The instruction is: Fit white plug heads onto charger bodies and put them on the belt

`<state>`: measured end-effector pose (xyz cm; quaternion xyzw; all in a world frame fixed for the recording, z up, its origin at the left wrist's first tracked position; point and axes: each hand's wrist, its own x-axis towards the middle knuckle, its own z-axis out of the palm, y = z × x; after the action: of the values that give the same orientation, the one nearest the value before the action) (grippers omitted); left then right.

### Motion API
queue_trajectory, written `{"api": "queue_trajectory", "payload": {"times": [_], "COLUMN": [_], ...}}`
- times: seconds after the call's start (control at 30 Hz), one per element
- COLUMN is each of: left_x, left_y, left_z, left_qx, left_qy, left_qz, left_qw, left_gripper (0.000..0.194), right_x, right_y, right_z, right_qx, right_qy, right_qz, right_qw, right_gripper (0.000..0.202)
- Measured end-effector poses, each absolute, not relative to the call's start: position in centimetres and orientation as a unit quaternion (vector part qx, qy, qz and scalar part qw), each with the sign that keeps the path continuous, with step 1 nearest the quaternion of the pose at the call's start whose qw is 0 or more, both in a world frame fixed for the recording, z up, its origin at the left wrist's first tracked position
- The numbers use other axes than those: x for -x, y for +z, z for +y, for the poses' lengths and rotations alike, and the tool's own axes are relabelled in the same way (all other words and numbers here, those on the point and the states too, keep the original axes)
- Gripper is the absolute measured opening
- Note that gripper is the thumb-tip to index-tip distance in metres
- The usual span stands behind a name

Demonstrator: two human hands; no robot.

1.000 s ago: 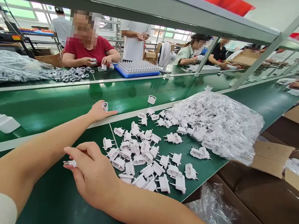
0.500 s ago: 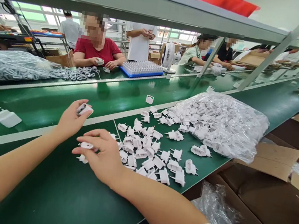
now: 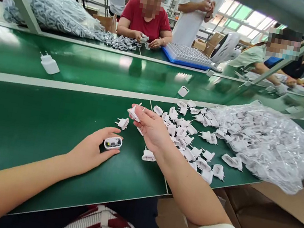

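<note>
My left hand (image 3: 86, 155) is closed around a white charger housing (image 3: 113, 143), just over the green work surface. Its open end faces me, and small electronic parts show inside. Higher and to the right, my right hand (image 3: 155, 131) pinches a white plug cover (image 3: 134, 114) with two metal pins pointing up. One loose plug piece (image 3: 122, 123) lies between the hands. Under my right wrist sits another plug piece (image 3: 148, 155), and a heap of the same white pieces (image 3: 180, 132) spreads to the right.
A clear plastic bag (image 3: 269, 143) full of plug pieces rests at the right. Beyond a pale rail (image 3: 86, 89), a white charger (image 3: 50, 64) and a white housing (image 3: 183, 91) sit on the green belt. Across it, a person in red (image 3: 145, 23) works beside a blue tray (image 3: 187, 60).
The view has swung, bringing my lap into sight. My left hand has lowered and turned the housing's open end towards me. My right hand has raised its plug cover, pins now up.
</note>
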<state>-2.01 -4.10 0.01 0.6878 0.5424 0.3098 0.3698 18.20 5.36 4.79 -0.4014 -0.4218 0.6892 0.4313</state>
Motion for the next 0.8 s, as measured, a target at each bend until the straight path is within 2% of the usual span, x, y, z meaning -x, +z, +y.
{"api": "queue_trajectory", "payload": {"times": [0.07,0.13,0.3,0.6,0.7,0.8], "left_x": [2.2,2.5,3.0,3.3,3.2,3.1], "left_y": [0.0,0.2,0.5,0.0,0.1,0.1], "left_z": [-3.7,-3.5,-3.5,-3.4,-3.3,-3.3], "left_qx": [-0.667,-0.654,-0.665,-0.681,-0.686,-0.693], "left_qy": [0.329,0.336,0.321,0.329,0.337,0.344], "left_qz": [0.549,0.559,0.546,0.523,0.512,0.507], "left_qw": [0.381,0.384,0.396,0.393,0.391,0.381], "left_gripper": [0.062,0.064,0.041,0.037,0.033,0.029], "right_x": [-18.0,-17.9,-17.9,-17.7,-17.8,-18.1], "right_y": [4.8,4.9,5.1,3.9,4.0,4.1], "right_z": [4.9,4.6,4.2,3.9,3.9,3.6], "right_qx": [0.395,0.382,0.341,0.310,0.287,0.275], "right_qy": [0.675,0.655,0.655,0.663,0.603,0.485], "right_qz": [-0.449,-0.493,-0.565,-0.591,-0.652,-0.751], "right_qw": [0.433,0.427,0.367,0.338,0.359,0.354], "right_gripper": [0.039,0.035,0.032,0.033,0.029,0.020]}}
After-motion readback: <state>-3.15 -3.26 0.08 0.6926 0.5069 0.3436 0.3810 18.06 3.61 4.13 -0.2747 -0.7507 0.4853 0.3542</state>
